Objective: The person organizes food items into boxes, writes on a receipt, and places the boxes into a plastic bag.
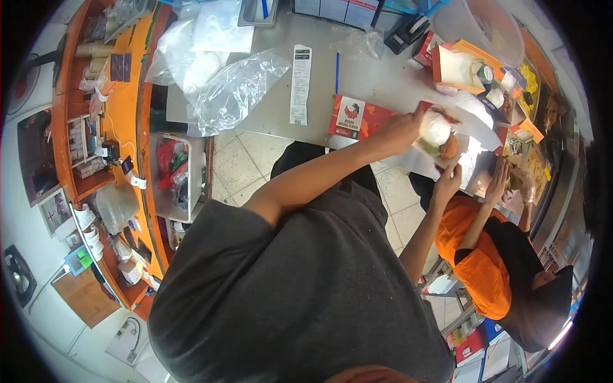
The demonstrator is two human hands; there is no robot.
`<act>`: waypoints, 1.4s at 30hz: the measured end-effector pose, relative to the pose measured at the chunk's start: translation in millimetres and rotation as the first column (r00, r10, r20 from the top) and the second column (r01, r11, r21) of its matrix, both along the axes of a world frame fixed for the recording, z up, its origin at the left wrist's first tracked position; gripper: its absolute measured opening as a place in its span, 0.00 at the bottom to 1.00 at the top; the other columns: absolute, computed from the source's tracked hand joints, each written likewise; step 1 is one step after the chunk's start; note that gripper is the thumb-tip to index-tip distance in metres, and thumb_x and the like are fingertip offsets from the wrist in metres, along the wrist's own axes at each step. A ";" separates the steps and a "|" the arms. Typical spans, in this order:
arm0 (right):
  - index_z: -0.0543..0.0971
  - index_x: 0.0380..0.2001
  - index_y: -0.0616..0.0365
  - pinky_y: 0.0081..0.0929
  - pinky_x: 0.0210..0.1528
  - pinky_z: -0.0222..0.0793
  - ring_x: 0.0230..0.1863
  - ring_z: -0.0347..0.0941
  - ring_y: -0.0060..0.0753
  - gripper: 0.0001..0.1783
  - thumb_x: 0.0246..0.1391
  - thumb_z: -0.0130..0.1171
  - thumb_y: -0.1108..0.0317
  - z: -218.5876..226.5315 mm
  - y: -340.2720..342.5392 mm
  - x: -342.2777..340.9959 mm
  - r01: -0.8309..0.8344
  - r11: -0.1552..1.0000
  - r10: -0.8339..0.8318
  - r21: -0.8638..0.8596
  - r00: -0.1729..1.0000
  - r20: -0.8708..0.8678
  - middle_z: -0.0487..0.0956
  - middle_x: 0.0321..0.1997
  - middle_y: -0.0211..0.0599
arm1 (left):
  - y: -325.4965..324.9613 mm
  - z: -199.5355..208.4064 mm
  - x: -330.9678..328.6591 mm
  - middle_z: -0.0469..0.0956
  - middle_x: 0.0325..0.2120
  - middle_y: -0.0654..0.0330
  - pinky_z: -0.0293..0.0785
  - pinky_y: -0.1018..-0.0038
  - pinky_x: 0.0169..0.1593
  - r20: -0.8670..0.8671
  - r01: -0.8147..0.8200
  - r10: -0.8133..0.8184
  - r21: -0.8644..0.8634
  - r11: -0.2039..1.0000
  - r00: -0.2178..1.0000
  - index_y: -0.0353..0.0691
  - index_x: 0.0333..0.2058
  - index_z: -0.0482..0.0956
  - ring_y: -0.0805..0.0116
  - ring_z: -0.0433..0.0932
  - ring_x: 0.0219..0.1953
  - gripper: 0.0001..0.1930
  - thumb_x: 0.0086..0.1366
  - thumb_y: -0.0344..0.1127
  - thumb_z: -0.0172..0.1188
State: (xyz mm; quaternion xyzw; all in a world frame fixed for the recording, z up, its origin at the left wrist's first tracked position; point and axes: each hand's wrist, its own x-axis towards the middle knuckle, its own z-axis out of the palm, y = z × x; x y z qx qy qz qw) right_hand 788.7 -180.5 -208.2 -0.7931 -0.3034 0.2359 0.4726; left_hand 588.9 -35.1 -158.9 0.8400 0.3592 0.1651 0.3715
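An open red meal box is tilted between my two hands over the near right of the metal table. In it lie a white mound of rice, a browned piece of fried chicken and something green. My left hand is closed on the box's left side. At the near edge my right hand grips the box, its fingertips partly hidden. Just left of it a flat red and white printed box rests at the table's edge.
A paper receipt, a blue pen and plastic bags lie on the table. Food boxes and a clear tub crowd the right. A co-worker in an orange shirt works close on my right; orange shelves stand left.
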 end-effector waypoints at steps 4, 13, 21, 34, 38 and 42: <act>0.72 0.42 0.71 0.28 0.37 0.79 0.35 0.81 0.32 0.10 0.61 0.46 0.75 39.9 -13.8 -83.2 -0.118 0.988 0.111 -0.102 0.991 -0.071 0.79 0.37 0.45 | -8.0 45.4 -98.9 0.77 0.39 0.35 0.76 0.54 0.42 -0.157 -0.053 0.032 -0.137 0.989 0.987 0.29 0.69 0.43 0.43 0.80 0.38 0.40 0.60 0.25 0.51; 0.75 0.52 0.60 0.34 0.47 0.76 0.47 0.78 0.40 0.16 0.62 0.52 0.69 51.3 3.1 -95.8 -0.369 0.891 0.381 -0.264 0.924 -0.006 0.78 0.50 0.48 | 17.3 24.1 -181.8 0.75 0.49 0.38 0.70 0.58 0.55 -0.273 -0.141 0.031 -0.393 0.909 0.962 0.34 0.62 0.64 0.45 0.75 0.53 0.24 0.70 0.37 0.53; 0.70 0.59 0.57 0.31 0.56 0.68 0.51 0.76 0.40 0.22 0.70 0.44 0.56 144.4 92.6 -87.5 -0.458 0.887 0.461 -0.051 0.886 0.054 0.80 0.47 0.52 | 62.6 114.5 -135.3 0.79 0.44 0.52 0.71 0.62 0.50 0.354 -0.171 0.149 0.030 0.985 0.923 0.39 0.56 0.73 0.54 0.78 0.43 0.22 0.73 0.48 0.47; 0.64 0.64 0.58 0.32 0.60 0.64 0.59 0.71 0.42 0.31 0.63 0.58 0.56 14.9 31.8 -156.3 -0.091 0.994 0.104 0.064 0.963 -0.250 0.73 0.57 0.54 | -13.7 -29.1 -140.1 0.72 0.54 0.37 0.68 0.62 0.60 0.075 -0.441 0.517 -0.430 0.788 0.852 0.26 0.60 0.62 0.47 0.72 0.58 0.34 0.65 0.47 0.61; 0.70 0.62 0.60 0.36 0.57 0.68 0.54 0.73 0.42 0.31 0.60 0.61 0.54 24.0 29.8 -150.6 -0.096 0.977 0.082 -0.190 0.993 -0.084 0.73 0.55 0.56 | -14.2 -24.0 -141.1 0.74 0.52 0.37 0.70 0.63 0.57 0.146 -0.437 0.567 -0.495 0.751 0.810 0.25 0.58 0.67 0.49 0.76 0.53 0.33 0.64 0.47 0.62; 0.72 0.61 0.60 0.31 0.46 0.73 0.46 0.77 0.40 0.32 0.58 0.63 0.52 61.3 41.8 -154.9 -0.077 0.995 0.054 -0.066 0.954 -0.295 0.77 0.50 0.57 | -7.2 -25.5 -146.3 0.78 0.44 0.37 0.73 0.62 0.53 0.138 -0.456 0.550 -0.415 0.787 0.824 0.24 0.56 0.69 0.46 0.78 0.48 0.34 0.62 0.48 0.63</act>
